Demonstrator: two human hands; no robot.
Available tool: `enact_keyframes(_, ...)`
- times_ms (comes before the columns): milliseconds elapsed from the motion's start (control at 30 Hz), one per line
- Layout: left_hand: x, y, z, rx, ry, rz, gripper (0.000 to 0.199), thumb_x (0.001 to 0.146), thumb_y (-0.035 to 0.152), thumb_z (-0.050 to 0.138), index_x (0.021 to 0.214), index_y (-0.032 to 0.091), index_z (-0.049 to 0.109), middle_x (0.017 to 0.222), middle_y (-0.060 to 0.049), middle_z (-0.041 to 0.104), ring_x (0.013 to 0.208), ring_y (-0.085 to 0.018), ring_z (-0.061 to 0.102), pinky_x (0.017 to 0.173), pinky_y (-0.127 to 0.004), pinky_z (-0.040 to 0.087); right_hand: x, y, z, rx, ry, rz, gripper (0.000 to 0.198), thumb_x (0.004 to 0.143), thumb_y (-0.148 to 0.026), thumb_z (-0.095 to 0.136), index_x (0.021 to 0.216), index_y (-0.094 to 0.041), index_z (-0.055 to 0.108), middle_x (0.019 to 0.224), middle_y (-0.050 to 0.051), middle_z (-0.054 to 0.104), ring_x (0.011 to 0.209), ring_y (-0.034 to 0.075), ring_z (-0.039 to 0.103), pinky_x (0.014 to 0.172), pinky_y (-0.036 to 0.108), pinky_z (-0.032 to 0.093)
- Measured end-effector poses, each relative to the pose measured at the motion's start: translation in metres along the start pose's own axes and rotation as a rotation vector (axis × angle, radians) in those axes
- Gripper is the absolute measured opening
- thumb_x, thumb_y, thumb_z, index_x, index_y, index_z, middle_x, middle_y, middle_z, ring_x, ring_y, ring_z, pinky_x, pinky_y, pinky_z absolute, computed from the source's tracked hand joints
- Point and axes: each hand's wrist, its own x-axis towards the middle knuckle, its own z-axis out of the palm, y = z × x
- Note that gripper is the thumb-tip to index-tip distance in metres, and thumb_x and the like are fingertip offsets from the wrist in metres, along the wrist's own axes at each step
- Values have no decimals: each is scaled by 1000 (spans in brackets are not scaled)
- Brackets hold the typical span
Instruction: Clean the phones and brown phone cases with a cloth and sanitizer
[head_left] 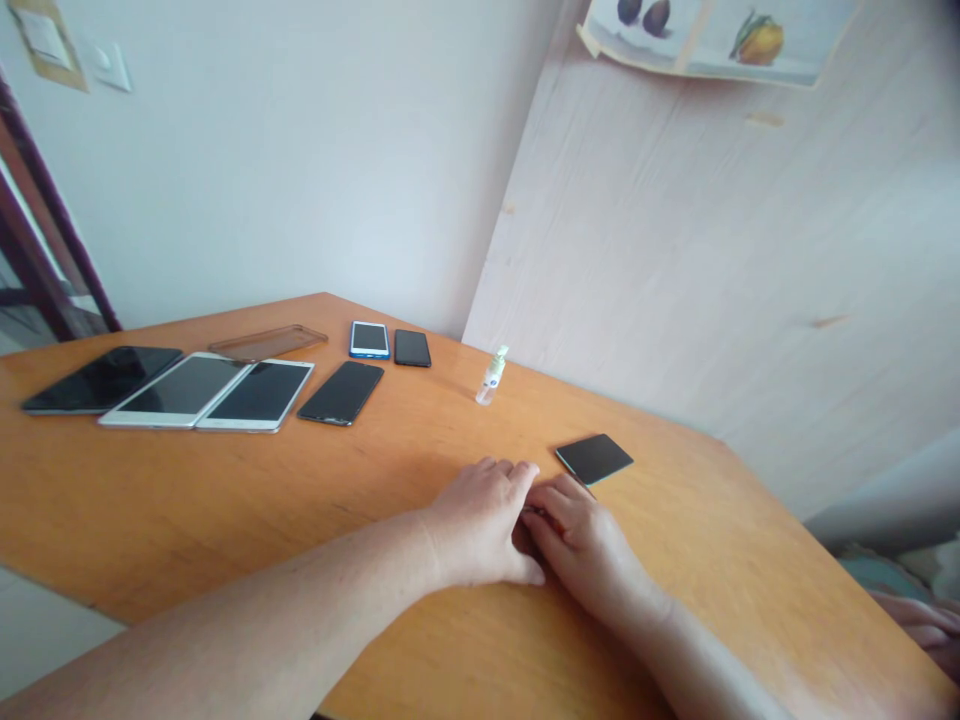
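My left hand (484,525) rests low over the table, its thumb stretched apart from the fingers in a wide curve. Close against it is my right hand (581,545), with bent fingers and the thumb pressed toward them. Something small and thin seems to sit in the right hand's fingers, but the hands hide most of it. Just beyond the right hand lies a dark flat phone-like slab (595,458). A small clear spray bottle (491,378) with a pale green top stands upright farther back.
Left on the wooden table (300,500) lie a black tablet (105,380), two white tablets (169,390) (256,395), a black phone (342,393), a brownish see-through case (266,342), a blue-edged phone (369,339) and a small dark phone (412,348). Walls stand behind.
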Motion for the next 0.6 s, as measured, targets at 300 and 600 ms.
enact_keyframes(300, -1, 1, 1, -18, -16, -22, 92, 51, 50, 88, 127, 16, 47, 121, -16, 61, 111, -35, 56, 93, -44, 45, 3, 41, -15, -236, 145, 325, 21, 93, -26, 50, 97, -25, 70, 93, 5, 61, 87, 21, 61, 74, 32, 46)
enact_keyframes(600, -2, 0, 0, -19, -14, -34, 94, 52, 50, 88, 130, 17, 47, 121, -14, 62, 112, -35, 57, 93, -44, 47, 4, 30, -12, -183, 94, 162, 22, 90, -18, 51, 97, -26, 70, 96, 5, 64, 93, 21, 61, 81, 33, 47)
